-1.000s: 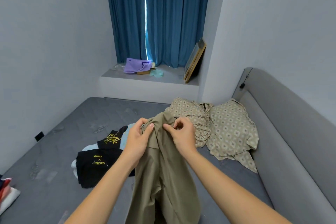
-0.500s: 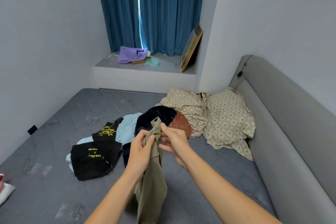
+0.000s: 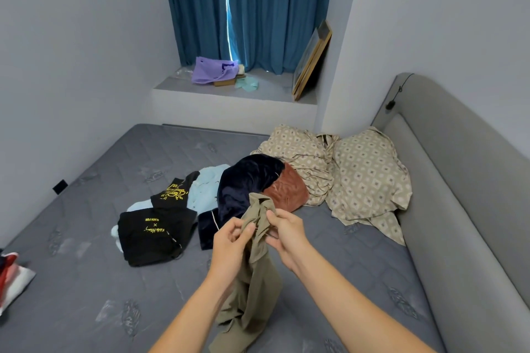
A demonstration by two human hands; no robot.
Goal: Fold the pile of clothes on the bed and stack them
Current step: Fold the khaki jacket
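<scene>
Held up over the bed (image 3: 86, 281): a khaki garment (image 3: 255, 275), pinched at its bunched top edge by both hands. Left hand (image 3: 231, 246) curled on the cloth from the left, thumb and fingers nipping a fold; right hand (image 3: 285, 233) curled on it from the right, fingertips closed on the same gathered edge. Hung from that grip in a narrow, twisted column, lower end trailing down between the forearms toward the mattress.

Compared with a second before: no longer spread broad between the hands with a flat panel facing the camera, but drawn in tight and slack, hands brought nearly together. Lowered too, so that more of the pile behind came into sight.

Lay just beyond the hands on the grey mattress: a dark navy garment (image 3: 246, 180) heaped beside a rust-brown one (image 3: 286, 189), touching; a pale blue shirt (image 3: 206, 189) to their left; a black garment with yellow print (image 3: 152, 232) flattened further left, partly over the pale blue. Sat unmoved across the frames.

Behind the pile, against the grey headboard (image 3: 459, 180): two patterned beige pillows (image 3: 367, 175), rumpled. On the window ledge under the blue curtain (image 3: 258, 8): a purple bag (image 3: 212, 70).
</scene>
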